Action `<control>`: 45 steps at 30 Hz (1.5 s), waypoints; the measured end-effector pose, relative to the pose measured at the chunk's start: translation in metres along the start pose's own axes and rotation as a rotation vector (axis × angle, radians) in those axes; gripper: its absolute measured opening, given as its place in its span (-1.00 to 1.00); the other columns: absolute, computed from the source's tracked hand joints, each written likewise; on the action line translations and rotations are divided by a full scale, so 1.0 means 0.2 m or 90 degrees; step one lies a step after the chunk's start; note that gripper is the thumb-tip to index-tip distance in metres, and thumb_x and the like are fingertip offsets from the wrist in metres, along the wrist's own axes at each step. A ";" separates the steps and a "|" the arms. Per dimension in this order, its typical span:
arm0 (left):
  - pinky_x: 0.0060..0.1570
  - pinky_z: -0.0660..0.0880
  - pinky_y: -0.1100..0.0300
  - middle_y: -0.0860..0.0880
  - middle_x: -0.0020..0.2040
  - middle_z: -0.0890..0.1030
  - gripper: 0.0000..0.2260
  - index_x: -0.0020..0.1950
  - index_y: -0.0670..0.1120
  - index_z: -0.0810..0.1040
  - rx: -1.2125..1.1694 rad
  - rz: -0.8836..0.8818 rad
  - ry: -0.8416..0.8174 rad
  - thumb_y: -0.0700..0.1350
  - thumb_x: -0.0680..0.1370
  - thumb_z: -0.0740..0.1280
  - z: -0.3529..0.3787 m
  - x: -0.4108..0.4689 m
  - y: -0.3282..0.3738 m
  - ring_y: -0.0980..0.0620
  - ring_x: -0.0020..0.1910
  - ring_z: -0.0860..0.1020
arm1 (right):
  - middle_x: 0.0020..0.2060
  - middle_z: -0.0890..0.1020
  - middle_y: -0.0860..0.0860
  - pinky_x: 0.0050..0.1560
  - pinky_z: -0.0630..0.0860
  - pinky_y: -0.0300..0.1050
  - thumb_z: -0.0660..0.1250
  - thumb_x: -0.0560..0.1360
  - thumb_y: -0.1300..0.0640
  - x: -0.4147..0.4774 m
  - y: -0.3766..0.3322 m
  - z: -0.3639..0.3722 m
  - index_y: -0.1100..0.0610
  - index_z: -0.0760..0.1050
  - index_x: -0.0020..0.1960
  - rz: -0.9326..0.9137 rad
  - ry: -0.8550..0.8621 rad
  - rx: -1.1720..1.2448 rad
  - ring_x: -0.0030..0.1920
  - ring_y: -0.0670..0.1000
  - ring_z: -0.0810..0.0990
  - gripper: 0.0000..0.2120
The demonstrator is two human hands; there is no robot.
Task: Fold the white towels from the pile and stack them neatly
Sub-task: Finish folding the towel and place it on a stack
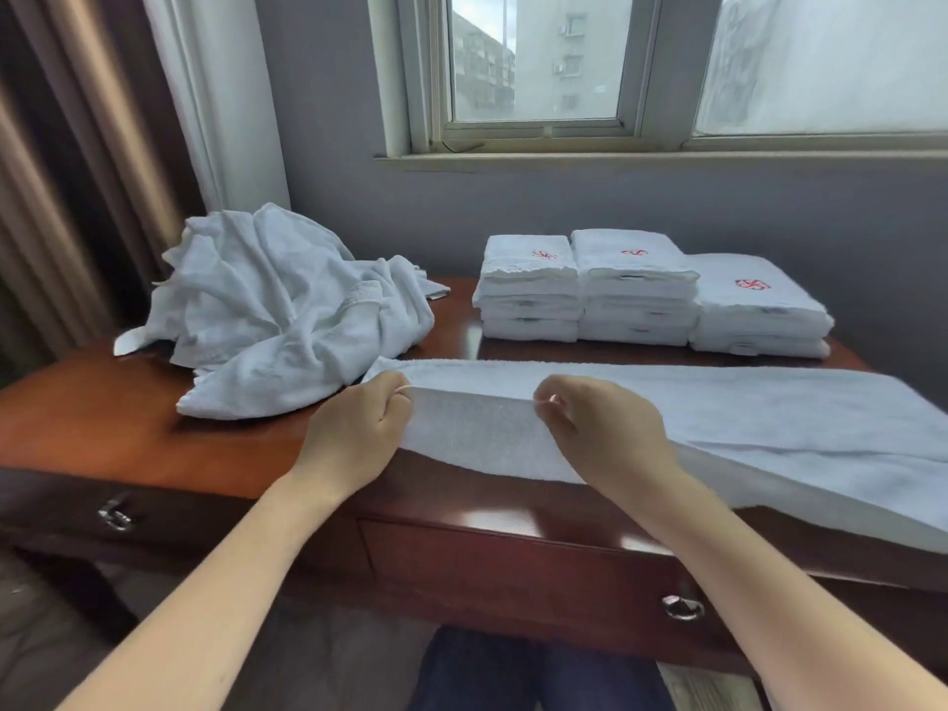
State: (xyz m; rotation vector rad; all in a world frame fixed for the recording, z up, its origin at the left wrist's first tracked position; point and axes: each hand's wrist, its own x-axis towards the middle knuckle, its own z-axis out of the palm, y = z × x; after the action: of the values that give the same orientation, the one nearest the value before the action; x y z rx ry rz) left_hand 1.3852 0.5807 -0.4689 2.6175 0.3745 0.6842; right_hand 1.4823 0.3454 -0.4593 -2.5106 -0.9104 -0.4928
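A long white towel point(718, 413) lies stretched across the wooden desk point(102, 418), running from the middle to the right edge and hanging over the front. My left hand point(354, 433) pinches its near left end, lifted off the desk. My right hand point(600, 428) pinches the same raised edge a little to the right. A crumpled pile of white towels point(277, 310) sits at the back left. Three stacks of folded white towels point(636, 289) with red emblems stand at the back right, side by side.
The desk stands against a grey wall under a window point(538, 69). Brown curtains point(77, 146) hang at the left. Two drawers with metal ring handles point(681, 608) face me. My knees show below the desk's front edge.
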 end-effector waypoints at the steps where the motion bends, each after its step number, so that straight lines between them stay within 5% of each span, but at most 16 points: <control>1: -0.39 0.25 0.14 0.03 -0.40 0.45 -0.76 -0.27 0.00 0.34 0.018 -0.006 0.015 -0.12 0.60 0.15 0.01 0.04 0.01 0.09 -0.35 0.44 | -0.06 0.64 -0.13 -0.30 0.31 -0.15 0.19 0.63 0.03 0.03 0.01 0.01 -0.06 0.55 0.08 -0.009 0.025 -0.012 -0.05 0.02 0.60 -0.84; 7: -0.41 0.21 0.14 0.05 -0.41 0.44 -0.74 -0.32 0.00 0.27 0.123 -0.014 0.064 -0.09 0.58 0.11 0.04 0.30 -0.02 0.00 -0.38 0.41 | -0.16 0.65 -0.01 -0.32 0.39 -0.09 0.24 0.62 0.11 0.32 0.07 0.08 0.08 0.62 -0.04 -0.109 0.131 -0.035 -0.09 0.12 0.58 -0.81; 11: -0.40 0.21 0.15 0.02 -0.33 0.53 -0.76 -0.32 0.01 0.33 0.187 0.006 0.068 -0.07 0.56 0.14 0.13 0.45 -0.08 -0.06 -0.31 0.47 | -0.11 0.64 -0.02 -0.25 0.41 -0.07 0.22 0.62 0.08 0.50 0.17 0.23 0.03 0.62 0.01 -0.124 0.047 -0.065 -0.01 0.10 0.56 -0.81; 15: 0.04 0.37 0.07 0.00 0.10 0.56 -0.72 0.16 0.07 0.59 0.363 0.035 -0.009 -0.17 0.55 0.21 0.25 0.52 -0.11 -0.07 0.10 0.50 | -0.09 0.61 -0.08 -0.16 0.49 -0.05 0.23 0.60 0.05 0.53 0.26 0.39 -0.03 0.61 0.02 -0.098 -0.045 -0.014 0.02 0.03 0.54 -0.82; 18: 0.16 0.34 0.07 0.00 0.13 0.59 -0.65 0.23 0.05 0.61 0.239 0.133 -0.014 -0.24 0.53 0.25 0.35 0.50 -0.07 -0.08 0.16 0.51 | -0.16 0.57 -0.12 -0.28 0.44 -0.11 0.27 0.57 0.04 0.54 0.29 0.45 -0.05 0.63 0.00 -0.083 -0.034 0.044 -0.04 -0.02 0.54 -0.85; 20: 0.35 0.23 0.09 0.03 0.33 0.51 -0.67 0.38 0.07 0.50 0.136 0.138 -0.104 -0.06 0.62 0.19 0.42 0.47 -0.02 -0.03 0.33 0.43 | -0.20 0.54 -0.14 -0.31 0.37 -0.15 0.29 0.57 0.02 0.54 0.30 0.46 -0.07 0.63 -0.02 -0.082 -0.028 0.049 -0.06 -0.04 0.54 -0.86; 23: 0.53 -0.09 0.05 0.03 0.60 0.13 -0.53 0.58 0.10 0.18 0.142 0.071 -0.246 0.13 0.67 0.02 0.48 0.45 0.00 0.07 0.57 0.04 | -0.21 0.52 -0.16 -0.28 0.40 -0.14 0.28 0.58 0.01 0.53 0.30 0.46 -0.08 0.62 -0.02 -0.072 -0.029 0.064 -0.06 -0.05 0.52 -0.87; 29: 0.54 -0.21 0.03 0.08 0.62 -0.02 -0.50 0.60 0.14 0.05 0.164 0.062 -0.276 0.18 0.66 -0.06 0.45 0.40 -0.02 0.12 0.58 -0.11 | -0.17 0.53 -0.17 -0.24 0.31 -0.16 0.26 0.59 0.02 0.48 0.26 0.44 -0.08 0.61 0.04 -0.067 -0.039 0.067 -0.02 -0.07 0.52 -0.85; 34: 0.52 -0.22 0.08 0.11 0.62 -0.02 -0.50 0.60 0.18 0.04 0.169 0.063 -0.264 0.21 0.65 -0.06 0.37 0.30 -0.11 0.16 0.58 -0.11 | -0.12 0.54 -0.15 -0.14 0.46 -0.08 0.22 0.61 0.01 0.42 0.12 0.45 -0.06 0.59 0.06 -0.068 -0.066 0.066 0.03 -0.03 0.51 -0.83; 45: 0.48 -0.16 0.25 0.18 0.60 0.02 -0.55 0.57 0.23 0.07 0.163 0.038 -0.264 0.17 0.67 0.01 0.03 0.19 -0.49 0.25 0.55 -0.09 | -0.07 0.58 -0.07 -0.11 0.45 -0.06 0.16 0.61 0.05 0.44 -0.36 0.62 0.00 0.58 0.05 -0.087 -0.081 0.118 0.05 0.03 0.49 -0.79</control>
State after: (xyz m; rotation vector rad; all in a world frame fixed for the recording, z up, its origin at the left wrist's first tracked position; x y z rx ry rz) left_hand 1.4054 0.6779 -0.5013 2.9284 0.2717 0.1021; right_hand 1.5195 0.5026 -0.5049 -2.3443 -1.1264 -0.2782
